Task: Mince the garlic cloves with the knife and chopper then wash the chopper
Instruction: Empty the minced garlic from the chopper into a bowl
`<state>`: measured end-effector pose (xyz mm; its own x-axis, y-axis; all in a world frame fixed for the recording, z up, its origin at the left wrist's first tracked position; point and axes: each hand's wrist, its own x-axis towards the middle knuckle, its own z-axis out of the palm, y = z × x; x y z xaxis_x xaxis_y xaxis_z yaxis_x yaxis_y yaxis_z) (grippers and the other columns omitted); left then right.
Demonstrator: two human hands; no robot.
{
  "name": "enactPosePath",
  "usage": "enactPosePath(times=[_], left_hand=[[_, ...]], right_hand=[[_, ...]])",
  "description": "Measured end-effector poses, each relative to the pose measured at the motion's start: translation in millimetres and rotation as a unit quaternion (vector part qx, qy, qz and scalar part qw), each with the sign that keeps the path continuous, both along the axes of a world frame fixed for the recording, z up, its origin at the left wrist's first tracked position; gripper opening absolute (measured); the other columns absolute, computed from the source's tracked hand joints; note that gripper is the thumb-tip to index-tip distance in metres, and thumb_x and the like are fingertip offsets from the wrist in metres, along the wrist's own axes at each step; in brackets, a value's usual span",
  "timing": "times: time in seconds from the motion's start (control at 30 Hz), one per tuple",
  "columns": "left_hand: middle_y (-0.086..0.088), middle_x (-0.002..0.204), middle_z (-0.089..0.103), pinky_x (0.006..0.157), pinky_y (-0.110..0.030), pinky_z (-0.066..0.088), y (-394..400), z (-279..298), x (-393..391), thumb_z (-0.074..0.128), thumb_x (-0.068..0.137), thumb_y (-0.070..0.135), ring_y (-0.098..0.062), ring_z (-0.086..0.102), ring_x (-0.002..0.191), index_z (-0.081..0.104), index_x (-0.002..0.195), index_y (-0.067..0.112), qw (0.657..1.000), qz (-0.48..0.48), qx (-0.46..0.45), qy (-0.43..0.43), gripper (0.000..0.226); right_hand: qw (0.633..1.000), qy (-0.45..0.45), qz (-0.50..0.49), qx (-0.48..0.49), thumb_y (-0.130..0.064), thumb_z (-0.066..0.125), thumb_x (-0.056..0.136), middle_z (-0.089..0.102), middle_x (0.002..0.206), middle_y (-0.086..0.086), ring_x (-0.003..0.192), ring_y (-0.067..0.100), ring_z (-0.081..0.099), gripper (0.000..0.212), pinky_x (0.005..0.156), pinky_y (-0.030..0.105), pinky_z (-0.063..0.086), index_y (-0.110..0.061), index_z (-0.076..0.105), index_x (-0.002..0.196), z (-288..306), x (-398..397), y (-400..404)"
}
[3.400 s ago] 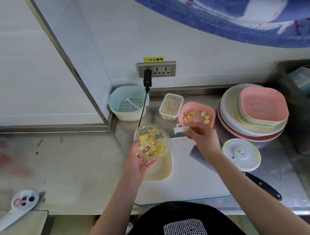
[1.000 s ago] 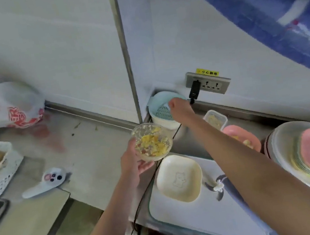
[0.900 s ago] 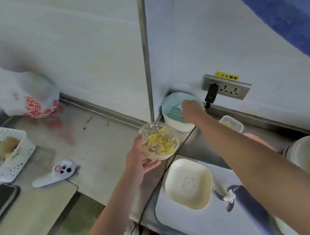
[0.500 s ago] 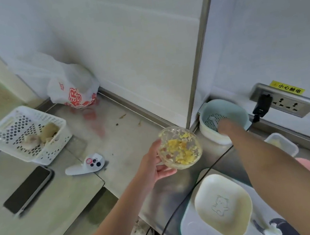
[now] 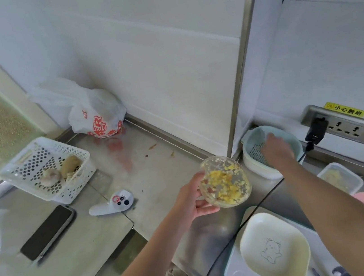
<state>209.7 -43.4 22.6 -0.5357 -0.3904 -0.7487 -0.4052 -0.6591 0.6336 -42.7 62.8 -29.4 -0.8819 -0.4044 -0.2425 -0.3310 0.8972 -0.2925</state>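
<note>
Left hand (image 5: 191, 201) grips the chopper bowl (image 5: 225, 182) w/ minced garlic, mid-frame. Right hand (image 5: 276, 151) has let go of the blade & now reaches into the blue strainer (image 5: 251, 144) — can't tell its grip. Emptying comes next, prob.

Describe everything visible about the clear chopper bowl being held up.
The chopper bowl is a round, see-through cup that looks like plastic, with no lid on. Yellow minced bits lie heaped inside and specks cling to its walls. It is tilted, mouth toward the camera, held above the steel counter. The left hand grips its left side, fingers curled beneath. Nothing else touches it.
</note>
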Motion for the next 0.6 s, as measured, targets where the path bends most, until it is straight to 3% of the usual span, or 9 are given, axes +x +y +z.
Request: enactPosePath(times=[0.1, 0.2, 0.27, 0.37, 0.5, 0.6], left_hand=[[-0.018, 0.115, 0.063, 0.071, -0.046, 0.06, -0.9, 5.3, -0.3, 0.06, 0.09, 0.031, -0.035, 0.066, 0.094, 0.051, 0.123, 0.007, 1.0, -0.001, 0.0, 0.007, 0.041], [-0.017, 0.112, 0.066, 0.07, -0.043, 0.06, 1.3, 8.4, 1.2, 0.055, 0.093, 0.024, -0.034, 0.069, 0.091, 0.053, 0.122, 0.01, 0.998, -0.042, -0.002, 0.037, 0.033], [-0.014, 0.108, 0.066, 0.064, -0.04, 0.06, 3.7, 8.7, 1.4, 0.053, 0.093, 0.02, -0.03, 0.07, 0.086, 0.055, 0.117, 0.013, 0.996, -0.072, -0.01, 0.046, 0.024], [-0.012, 0.111, 0.063, 0.059, -0.037, 0.057, 12.7, 4.0, -4.6, 0.049, 0.091, 0.011, -0.029, 0.068, 0.091, 0.057, 0.109, 0.016, 0.989, -0.133, -0.025, 0.057, 0.021], [-0.01, 0.112, 0.063, 0.062, -0.04, 0.057, 39.3, -6.2, -13.5, 0.043, 0.087, 0.006, -0.03, 0.063, 0.101, 0.056, 0.115, 0.022, 0.968, -0.242, -0.024, 0.067, 0.035], [-0.01, 0.113, 0.065, 0.066, -0.046, 0.058, 57.5, -15.2, -17.6, 0.046, 0.093, 0.021, -0.029, 0.065, 0.101, 0.055, 0.12, 0.025, 0.953, -0.296, -0.013, 0.059, 0.029]], right_hand=[[0.983, 0.019, -0.045, -0.175, -0.01, 0.036, 0.099, 0.061, 0.098, 0.024, 0.07, 0.029, 0.053, 0.035, 0.056, 0.031, 0.035, -0.004, 0.034, 0.133, 37.8, 29.0, 7.7], [0.96, 0.062, -0.037, -0.272, -0.009, 0.033, 0.1, 0.058, 0.083, 0.013, 0.068, 0.028, 0.055, 0.04, 0.059, 0.031, 0.037, -0.013, 0.035, 0.14, 55.9, 90.9, 42.1], [0.962, 0.08, -0.002, -0.262, -0.013, 0.033, 0.101, 0.05, 0.077, 0.007, 0.069, 0.024, 0.052, 0.05, 0.064, 0.032, 0.036, -0.021, 0.026, 0.15, 51.9, 138.0, 72.3], [0.971, 0.033, -0.002, -0.239, -0.014, 0.033, 0.101, 0.047, 0.093, 0.005, 0.086, 0.025, 0.054, 0.056, 0.077, 0.035, 0.041, -0.029, 0.014, 0.152, 48.1, 187.8, 105.4], [0.979, 0.06, 0.014, -0.194, -0.01, 0.046, 0.097, 0.054, 0.087, 0.003, 0.083, 0.024, 0.055, 0.058, 0.071, 0.036, 0.044, -0.039, 0.031, 0.145, 50.5, 215.6, 127.7], [0.988, 0.066, -0.025, -0.135, -0.014, 0.047, 0.097, 0.062, 0.097, 0.008, 0.088, 0.028, 0.061, 0.051, 0.07, 0.035, 0.044, -0.034, 0.04, 0.143, 48.5, 211.3, 127.8]])
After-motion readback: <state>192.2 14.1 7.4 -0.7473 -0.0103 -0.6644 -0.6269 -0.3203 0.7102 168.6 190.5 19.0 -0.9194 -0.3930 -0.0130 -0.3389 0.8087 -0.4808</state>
